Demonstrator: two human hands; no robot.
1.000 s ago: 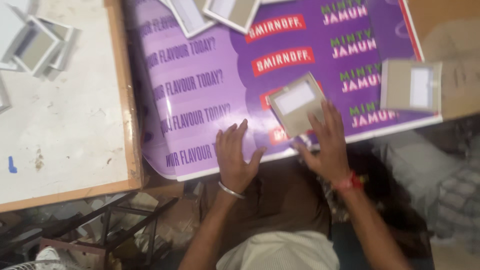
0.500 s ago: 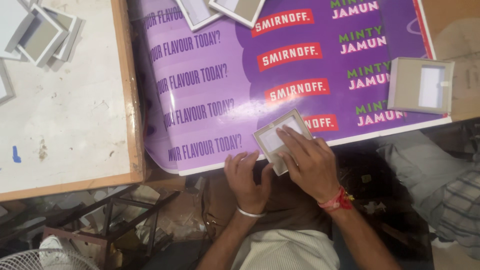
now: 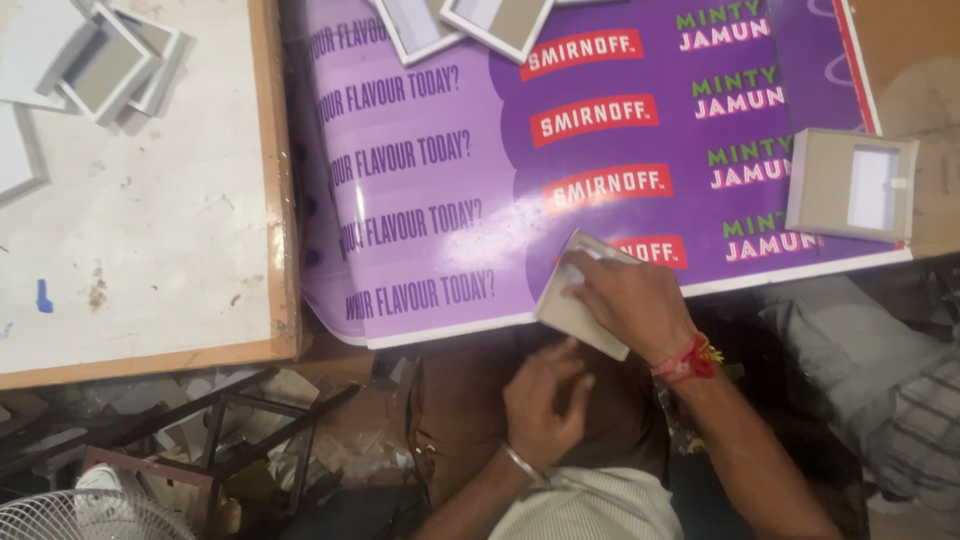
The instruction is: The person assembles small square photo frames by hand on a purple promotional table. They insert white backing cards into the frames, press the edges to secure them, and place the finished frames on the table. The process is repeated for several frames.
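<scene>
Your left hand (image 3: 545, 395) hangs half-curled, gripping nothing, just below the small grey card box (image 3: 575, 305). Your right hand (image 3: 630, 300) is clasped over that box at the purple printed sheet's (image 3: 450, 200) near edge; another grey box (image 3: 850, 185) lies farther right

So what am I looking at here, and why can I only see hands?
The camera sits on a person's head and looks down, so you see only their arms. The right hand, with a red thread at the wrist, holds a small flat grey card piece at the near edge of a big purple printed poster. The left hand, wearing a thin metal bangle, is just below the card, near the person's lap. Another grey card frame with a white middle lies on the poster to the right. More frames lie on the white board at the left.
</scene>
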